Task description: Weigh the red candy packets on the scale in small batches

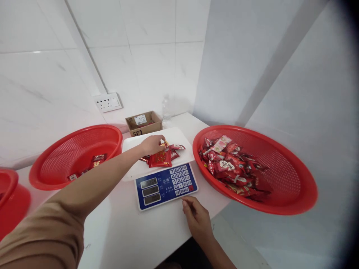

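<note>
My left hand (153,145) reaches over the white weighing tray (133,145) of a digital scale. Its fingers are closed on a small wrapped candy (166,143) with a pale and gold wrapper, partly hidden by the fingertips. Beneath and beside that hand lies a small heap of red candy packets (160,159) on the tray. The scale's blue panel (165,186) has lit number displays and a keypad facing me. My right hand (198,217) rests at the table's front edge, just below the keypad, its fingers curled in with nothing seen in them.
To the right, a red mesh basket (291,179) holds many wrapped candies (232,164). Another red basket (75,138) with a few packets stands at left, and part of a third (17,201) shows beyond. A cardboard box (144,129) and a clear bottle (166,107) are near the wall.
</note>
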{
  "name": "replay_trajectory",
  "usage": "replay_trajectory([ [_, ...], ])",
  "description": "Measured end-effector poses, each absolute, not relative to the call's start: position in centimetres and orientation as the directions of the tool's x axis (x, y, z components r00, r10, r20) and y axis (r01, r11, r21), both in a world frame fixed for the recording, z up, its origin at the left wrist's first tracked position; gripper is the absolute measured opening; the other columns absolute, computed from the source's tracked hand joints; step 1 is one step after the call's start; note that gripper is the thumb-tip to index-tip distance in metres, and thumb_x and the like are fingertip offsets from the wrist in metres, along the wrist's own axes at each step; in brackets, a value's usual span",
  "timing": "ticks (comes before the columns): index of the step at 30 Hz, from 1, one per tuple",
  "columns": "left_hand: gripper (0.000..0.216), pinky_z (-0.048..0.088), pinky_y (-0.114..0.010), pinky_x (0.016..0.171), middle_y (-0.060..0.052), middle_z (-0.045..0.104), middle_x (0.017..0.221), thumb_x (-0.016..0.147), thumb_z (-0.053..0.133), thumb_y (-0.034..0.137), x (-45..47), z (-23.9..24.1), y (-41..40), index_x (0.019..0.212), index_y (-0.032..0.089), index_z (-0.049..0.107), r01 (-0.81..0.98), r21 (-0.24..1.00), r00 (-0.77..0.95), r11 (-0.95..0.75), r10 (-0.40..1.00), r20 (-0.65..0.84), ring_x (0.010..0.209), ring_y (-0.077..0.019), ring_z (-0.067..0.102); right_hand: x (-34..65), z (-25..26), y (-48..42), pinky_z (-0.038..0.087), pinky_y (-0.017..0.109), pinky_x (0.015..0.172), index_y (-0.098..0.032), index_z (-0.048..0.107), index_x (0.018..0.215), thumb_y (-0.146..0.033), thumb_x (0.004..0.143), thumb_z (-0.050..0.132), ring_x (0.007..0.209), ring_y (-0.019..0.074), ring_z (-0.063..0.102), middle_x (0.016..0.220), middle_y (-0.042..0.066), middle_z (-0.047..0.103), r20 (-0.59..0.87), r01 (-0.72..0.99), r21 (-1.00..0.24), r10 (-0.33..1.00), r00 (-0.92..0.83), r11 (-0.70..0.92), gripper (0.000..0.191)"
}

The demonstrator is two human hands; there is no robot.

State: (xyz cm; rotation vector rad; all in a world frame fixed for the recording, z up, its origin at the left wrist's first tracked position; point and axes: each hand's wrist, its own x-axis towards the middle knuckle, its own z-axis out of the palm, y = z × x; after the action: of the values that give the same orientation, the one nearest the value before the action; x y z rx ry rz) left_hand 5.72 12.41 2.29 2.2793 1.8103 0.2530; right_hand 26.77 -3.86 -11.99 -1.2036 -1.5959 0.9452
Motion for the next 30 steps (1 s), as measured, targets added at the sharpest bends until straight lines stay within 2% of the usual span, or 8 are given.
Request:
replay_trajectory([
  [8,0.024,0.046,-0.029,0.073,-0.004,0.062,0.094,0.086,0.047,0.021,6.0,5.4,9.2,0.108,0.017,0.053,0.87,0.448,0.143,-0.204,0.975,0.168,0.081,-0.0148,0.059,26.9,-12.1,-3.9,0.049,0.025,0.059,-0.02,0.061,0.092,-0.037,0.088,0.045,0.063,0.0162,0.06,0.071,0.002,0.063,0.214,0.282,-0.927,0.966,-0.143,0.247,0.023],
  [10,0.029,0.046,-0.027,0.072,-0.001,0.061,0.091,0.084,0.051,0.026,6.0,5.6,5.9,0.113,0.02,0.05,0.827,0.515,0.164,-0.228,0.972,0.166,0.081,-0.014,0.059,27.1,-12.2,-4.0,0.048,0.024,0.058,-0.019,0.06,0.094,-0.038,0.089,0.045,0.061,0.015,0.059,0.069,0.002,0.062,0.237,0.259,-0.926,0.957,-0.165,0.274,0.024],
  [11,0.035,0.047,-0.027,0.07,0.0,0.061,0.089,0.082,0.056,0.027,6.1,5.3,3.9,0.116,0.021,0.048,0.745,0.618,0.193,-0.251,0.968,0.161,0.08,-0.0145,0.059,27.3,-12.2,-4.0,0.047,0.023,0.057,-0.019,0.059,0.096,-0.039,0.089,0.045,0.06,0.0143,0.058,0.068,0.001,0.061,0.258,0.236,-0.924,0.945,-0.199,0.302,0.026],
  [13,0.04,0.048,-0.028,0.071,0.0,0.062,0.094,0.08,0.059,0.029,6.6,3.6,-0.3,0.118,0.026,0.047,0.674,0.707,0.251,-0.212,0.967,0.05,0.082,-0.0151,0.06,27.6,-12.1,-4.0,0.045,0.023,0.056,-0.018,0.058,0.1,-0.046,0.089,0.044,0.059,0.0136,0.056,0.067,0.0,0.059,0.314,0.176,-0.908,0.895,-0.317,0.38,0.033],
  [18,0.038,0.048,-0.03,0.079,-0.002,0.065,0.103,0.083,0.056,0.022,9.0,-2.9,-7.8,0.119,0.028,0.047,0.729,0.646,0.433,-0.226,0.883,-0.18,0.089,-0.0181,0.062,27.8,-10.9,-3.8,0.039,0.027,0.058,-0.018,0.062,0.084,-0.071,0.082,0.032,0.063,0.0161,0.054,0.069,0.004,0.06,0.337,0.162,-0.821,0.694,-0.636,0.548,0.06],
  [22,0.038,0.051,-0.034,0.078,-0.006,0.065,0.101,0.085,0.054,0.022,10.7,-5.7,-9.1,0.122,0.023,0.045,0.78,0.548,0.46,-0.302,0.871,-0.173,0.09,-0.0213,0.062,27.4,-10.2,-3.8,0.035,0.028,0.058,-0.018,0.064,0.075,-0.066,0.082,0.039,0.061,0.0164,0.051,0.063,0.004,0.058,0.288,0.199,-0.794,0.643,-0.709,0.575,0.055],
  [26,0.039,0.052,-0.031,0.077,-0.009,0.064,0.103,0.086,0.054,0.031,10.5,-5.5,-8.3,0.121,0.019,0.042,0.723,0.489,0.511,-0.488,0.854,0.097,0.09,-0.0199,0.062,27.6,-10.2,-3.7,0.039,0.026,0.06,-0.018,0.066,0.078,-0.052,0.087,0.044,0.065,0.0154,0.055,0.069,0.004,0.061,0.211,0.15,-0.902,0.715,-0.666,0.406,0.042],
  [30,0.033,0.047,-0.038,0.09,-0.013,0.059,0.114,0.09,0.046,0.036,8.2,-3.0,-5.1,0.118,0.018,0.043,0.746,0.258,0.487,-0.614,0.767,0.417,0.105,-0.0229,0.056,28.2,-10.9,-3.3,0.041,0.025,0.058,-0.016,0.062,0.068,-0.053,0.085,0.048,0.063,0.0146,0.055,0.065,0.003,0.06,0.096,0.068,-0.985,0.838,-0.538,0.157,0.043],
])
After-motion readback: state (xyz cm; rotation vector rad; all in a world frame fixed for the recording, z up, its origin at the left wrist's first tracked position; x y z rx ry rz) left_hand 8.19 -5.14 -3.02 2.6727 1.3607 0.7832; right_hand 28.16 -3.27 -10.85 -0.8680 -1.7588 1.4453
